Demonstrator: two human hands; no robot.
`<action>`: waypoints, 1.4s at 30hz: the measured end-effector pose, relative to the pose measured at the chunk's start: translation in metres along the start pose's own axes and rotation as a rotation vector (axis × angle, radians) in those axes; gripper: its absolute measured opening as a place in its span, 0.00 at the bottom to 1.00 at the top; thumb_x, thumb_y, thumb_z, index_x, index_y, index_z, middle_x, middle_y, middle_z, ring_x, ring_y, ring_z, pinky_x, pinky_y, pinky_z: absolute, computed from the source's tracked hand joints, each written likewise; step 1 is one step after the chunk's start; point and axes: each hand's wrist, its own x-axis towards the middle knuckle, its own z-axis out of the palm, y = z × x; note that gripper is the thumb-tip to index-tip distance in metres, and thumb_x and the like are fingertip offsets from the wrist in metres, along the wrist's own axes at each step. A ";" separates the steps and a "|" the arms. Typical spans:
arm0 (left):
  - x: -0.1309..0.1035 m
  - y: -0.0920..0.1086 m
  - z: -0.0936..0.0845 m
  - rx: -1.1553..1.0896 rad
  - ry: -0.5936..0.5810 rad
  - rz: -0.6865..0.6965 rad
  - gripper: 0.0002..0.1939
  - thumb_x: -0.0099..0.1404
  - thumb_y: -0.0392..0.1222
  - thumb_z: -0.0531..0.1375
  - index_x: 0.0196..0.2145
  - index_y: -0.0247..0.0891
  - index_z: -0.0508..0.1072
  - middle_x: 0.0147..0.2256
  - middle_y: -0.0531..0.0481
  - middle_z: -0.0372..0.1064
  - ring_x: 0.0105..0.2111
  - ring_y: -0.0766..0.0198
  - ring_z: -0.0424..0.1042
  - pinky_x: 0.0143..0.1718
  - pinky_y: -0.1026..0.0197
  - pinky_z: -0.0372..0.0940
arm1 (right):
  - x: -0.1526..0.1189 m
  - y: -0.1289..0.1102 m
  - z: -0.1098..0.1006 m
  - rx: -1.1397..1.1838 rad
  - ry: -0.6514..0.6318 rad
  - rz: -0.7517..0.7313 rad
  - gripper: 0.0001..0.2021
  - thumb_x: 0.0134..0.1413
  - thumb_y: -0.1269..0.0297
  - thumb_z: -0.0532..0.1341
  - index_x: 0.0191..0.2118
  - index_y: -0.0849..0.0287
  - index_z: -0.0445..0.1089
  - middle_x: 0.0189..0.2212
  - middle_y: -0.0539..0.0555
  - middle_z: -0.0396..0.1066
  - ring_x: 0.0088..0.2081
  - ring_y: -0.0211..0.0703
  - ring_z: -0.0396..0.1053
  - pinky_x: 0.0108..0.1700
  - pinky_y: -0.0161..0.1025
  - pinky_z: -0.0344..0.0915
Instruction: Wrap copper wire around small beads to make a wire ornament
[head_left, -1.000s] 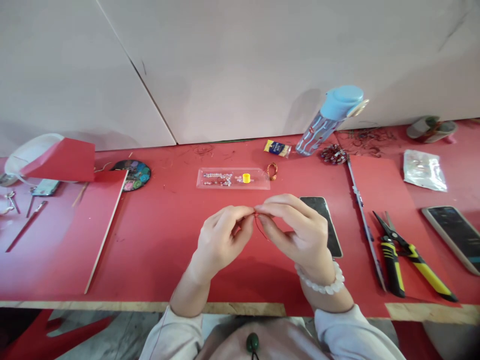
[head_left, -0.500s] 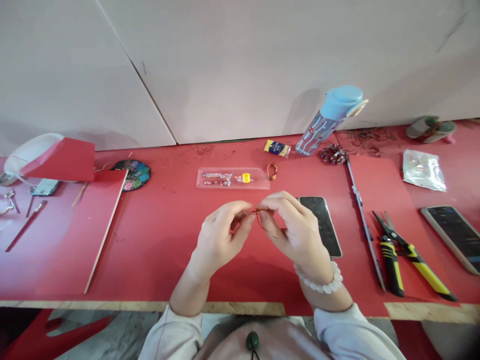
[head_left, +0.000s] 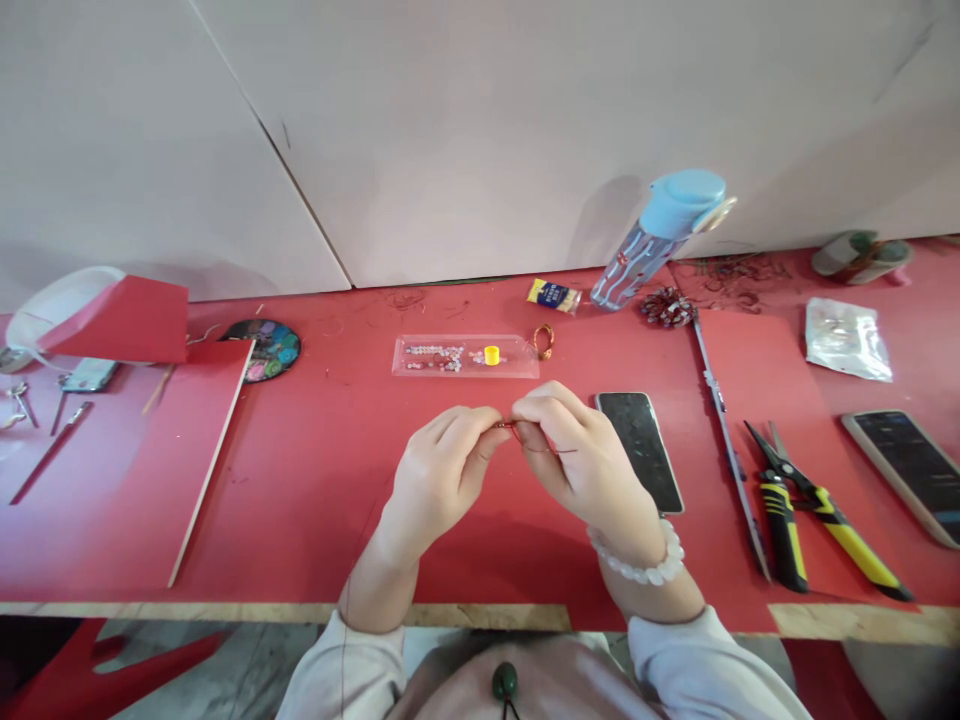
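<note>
The loose end of my red cord point(head_left: 507, 425) has just swung out from below the pinch to lie across the fingers of my right hand point(head_left: 589, 460), so it now shows against my skin. Near mid-frame I have the cord pinched between fingertips and thumb of my left hand point(head_left: 439, 475) and right hand, both nearly closed, tips close together, just below the clear tray point(head_left: 521, 370) of beads point(head_left: 435, 352) and left of the dark phone point(head_left: 641, 450).
</note>
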 end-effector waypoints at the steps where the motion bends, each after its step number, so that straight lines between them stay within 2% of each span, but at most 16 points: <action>1: 0.000 0.000 0.000 0.001 0.000 0.004 0.08 0.77 0.39 0.54 0.40 0.37 0.71 0.29 0.51 0.74 0.27 0.69 0.72 0.30 0.68 0.66 | 0.000 0.001 0.000 0.061 -0.012 0.016 0.08 0.66 0.76 0.52 0.41 0.56 0.63 0.31 0.50 0.66 0.27 0.37 0.64 0.28 0.32 0.63; 6: 0.002 -0.001 -0.001 0.037 -0.008 0.019 0.12 0.78 0.41 0.52 0.37 0.38 0.70 0.27 0.52 0.70 0.26 0.68 0.68 0.29 0.67 0.65 | 0.002 0.002 0.001 0.433 -0.070 0.133 0.08 0.65 0.76 0.53 0.37 0.55 0.63 0.30 0.48 0.63 0.28 0.35 0.62 0.31 0.33 0.64; 10: 0.003 -0.002 -0.002 0.039 -0.016 0.033 0.13 0.78 0.42 0.52 0.35 0.38 0.69 0.26 0.52 0.67 0.25 0.68 0.65 0.28 0.67 0.63 | 0.004 0.002 0.008 0.695 -0.090 0.243 0.09 0.68 0.73 0.53 0.34 0.55 0.61 0.27 0.46 0.61 0.27 0.34 0.60 0.29 0.32 0.62; 12: 0.004 -0.003 -0.003 0.033 -0.011 0.021 0.12 0.77 0.41 0.53 0.35 0.37 0.69 0.26 0.52 0.67 0.25 0.68 0.65 0.28 0.67 0.63 | 0.003 0.002 0.011 0.671 -0.059 0.262 0.09 0.68 0.72 0.54 0.35 0.55 0.63 0.27 0.46 0.63 0.26 0.34 0.61 0.28 0.32 0.62; 14: 0.004 -0.003 -0.002 0.039 0.008 -0.005 0.11 0.76 0.39 0.54 0.35 0.37 0.70 0.27 0.52 0.69 0.25 0.68 0.67 0.27 0.68 0.63 | 0.002 0.002 0.013 0.522 0.020 0.232 0.06 0.67 0.72 0.56 0.38 0.55 0.66 0.30 0.48 0.67 0.28 0.35 0.65 0.30 0.34 0.65; 17: 0.004 -0.001 -0.002 0.036 0.054 -0.043 0.08 0.75 0.37 0.56 0.37 0.37 0.73 0.27 0.52 0.73 0.26 0.69 0.69 0.27 0.69 0.64 | 0.001 -0.002 0.011 0.283 0.173 0.111 0.08 0.61 0.73 0.60 0.44 0.55 0.67 0.34 0.52 0.70 0.33 0.39 0.70 0.35 0.37 0.71; 19: 0.003 0.000 -0.002 0.007 0.083 -0.054 0.06 0.74 0.36 0.57 0.38 0.37 0.74 0.28 0.52 0.75 0.26 0.70 0.72 0.27 0.70 0.65 | 0.000 -0.006 0.009 0.188 0.220 0.031 0.10 0.57 0.72 0.62 0.44 0.55 0.66 0.34 0.52 0.70 0.34 0.41 0.70 0.35 0.39 0.72; 23: 0.002 0.001 -0.002 -0.083 0.124 -0.072 0.03 0.71 0.33 0.60 0.39 0.38 0.75 0.28 0.55 0.77 0.24 0.73 0.74 0.27 0.73 0.69 | 0.000 -0.012 0.008 0.146 0.213 -0.001 0.07 0.59 0.73 0.62 0.42 0.56 0.68 0.31 0.51 0.71 0.31 0.39 0.70 0.32 0.36 0.72; 28: -0.001 0.001 0.000 -0.130 0.164 -0.111 0.04 0.68 0.32 0.62 0.39 0.38 0.76 0.31 0.54 0.80 0.25 0.72 0.77 0.29 0.73 0.72 | -0.001 -0.013 0.007 0.103 0.235 -0.019 0.06 0.63 0.76 0.62 0.41 0.57 0.72 0.32 0.53 0.76 0.31 0.38 0.73 0.32 0.36 0.72; 31: 0.000 0.001 0.000 -0.133 0.186 -0.080 0.04 0.67 0.31 0.63 0.37 0.38 0.76 0.30 0.54 0.79 0.27 0.71 0.77 0.31 0.72 0.73 | -0.001 -0.012 0.002 0.024 0.212 -0.045 0.07 0.62 0.76 0.64 0.42 0.57 0.74 0.33 0.54 0.79 0.31 0.40 0.73 0.34 0.39 0.72; 35: 0.004 0.002 -0.003 -0.187 0.156 0.006 0.05 0.66 0.30 0.63 0.36 0.38 0.75 0.30 0.52 0.77 0.29 0.69 0.76 0.33 0.69 0.73 | 0.000 -0.013 -0.004 -0.105 0.221 -0.048 0.07 0.61 0.75 0.66 0.40 0.56 0.75 0.32 0.51 0.80 0.32 0.42 0.74 0.39 0.45 0.69; 37: 0.005 0.003 -0.004 -0.229 0.124 0.020 0.05 0.66 0.29 0.62 0.36 0.38 0.74 0.31 0.50 0.77 0.30 0.68 0.76 0.34 0.68 0.73 | 0.000 -0.013 -0.006 -0.037 0.220 -0.019 0.07 0.60 0.75 0.66 0.39 0.54 0.75 0.31 0.49 0.80 0.31 0.41 0.74 0.42 0.47 0.68; 42: 0.005 0.003 -0.003 -0.305 0.094 0.016 0.04 0.67 0.30 0.61 0.36 0.37 0.73 0.31 0.49 0.75 0.30 0.66 0.75 0.32 0.66 0.72 | -0.005 -0.005 0.000 0.464 0.179 0.235 0.12 0.60 0.70 0.66 0.48 0.52 0.72 0.32 0.49 0.78 0.34 0.42 0.76 0.39 0.42 0.74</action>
